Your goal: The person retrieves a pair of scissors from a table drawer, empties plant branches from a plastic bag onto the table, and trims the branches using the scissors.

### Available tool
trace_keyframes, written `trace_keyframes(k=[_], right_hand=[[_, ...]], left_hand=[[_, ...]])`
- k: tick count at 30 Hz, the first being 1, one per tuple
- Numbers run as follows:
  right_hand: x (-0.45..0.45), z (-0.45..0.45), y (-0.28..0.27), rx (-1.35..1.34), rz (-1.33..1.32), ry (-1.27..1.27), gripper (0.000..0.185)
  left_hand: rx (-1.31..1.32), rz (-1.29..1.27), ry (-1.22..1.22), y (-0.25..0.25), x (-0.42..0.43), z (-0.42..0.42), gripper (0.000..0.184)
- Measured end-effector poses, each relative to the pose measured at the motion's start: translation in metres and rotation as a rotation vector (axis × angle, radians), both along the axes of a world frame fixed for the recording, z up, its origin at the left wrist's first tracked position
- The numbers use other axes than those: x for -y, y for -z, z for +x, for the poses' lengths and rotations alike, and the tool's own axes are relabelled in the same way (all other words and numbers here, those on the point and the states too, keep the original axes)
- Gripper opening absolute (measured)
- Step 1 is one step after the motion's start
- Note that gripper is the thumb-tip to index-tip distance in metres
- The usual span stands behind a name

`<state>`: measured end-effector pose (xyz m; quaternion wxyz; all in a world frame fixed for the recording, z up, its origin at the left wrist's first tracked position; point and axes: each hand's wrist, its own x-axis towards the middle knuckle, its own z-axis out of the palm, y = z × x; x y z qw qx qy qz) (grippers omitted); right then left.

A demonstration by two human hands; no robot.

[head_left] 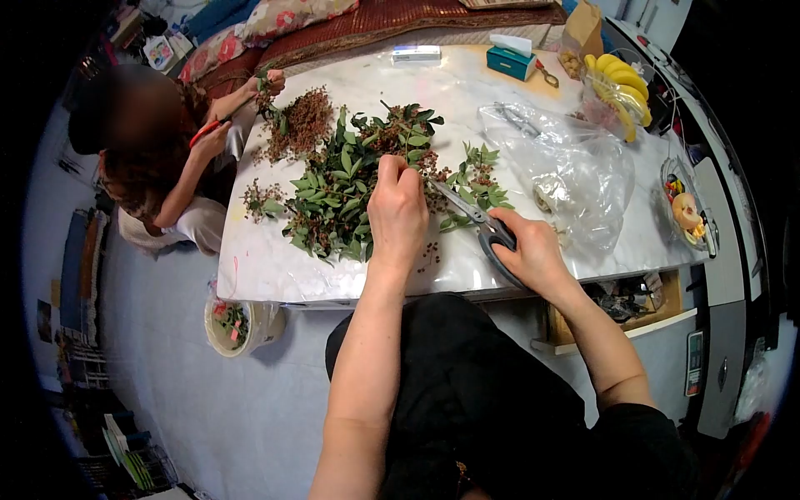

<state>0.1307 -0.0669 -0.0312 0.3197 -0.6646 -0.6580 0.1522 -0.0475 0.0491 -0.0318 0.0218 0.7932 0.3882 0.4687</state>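
My left hand (398, 208) is closed in a pinch at the right side of a leafy pile, on what looks like a berry sprig (414, 143); its stem is hidden by my fingers. Grey-and-black scissors (493, 242) are in my right hand (533, 254), fingers through the handles. Their blades point up and left, with the tips close to my left hand. Green branches with small reddish-brown berries (329, 187) are heaped on the table (267, 279). A smaller leafy branch (483, 179) lies just beyond the blades. Several loose berries (429, 258) are scattered near the table's front edge.
Across to the left, another person (179, 204) holds red-handled scissors (205, 132) and a sprig beside a stripped berry heap (304, 123). A clear plastic bag (575, 183), bananas (623, 79), and a tissue box (510, 63) lie right. Below stand a bucket (271, 327) and an open drawer (658, 325).
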Motion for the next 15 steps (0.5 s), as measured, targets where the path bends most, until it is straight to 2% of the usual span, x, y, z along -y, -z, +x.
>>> trace_keyframes(k=[15], right_hand=[[0.001, -0.001, 0.005, -0.037, -0.007, 0.019, 0.040]], left_hand=[[0.013, -0.007, -0.006, 0.002, 0.002, 0.002, 0.008]])
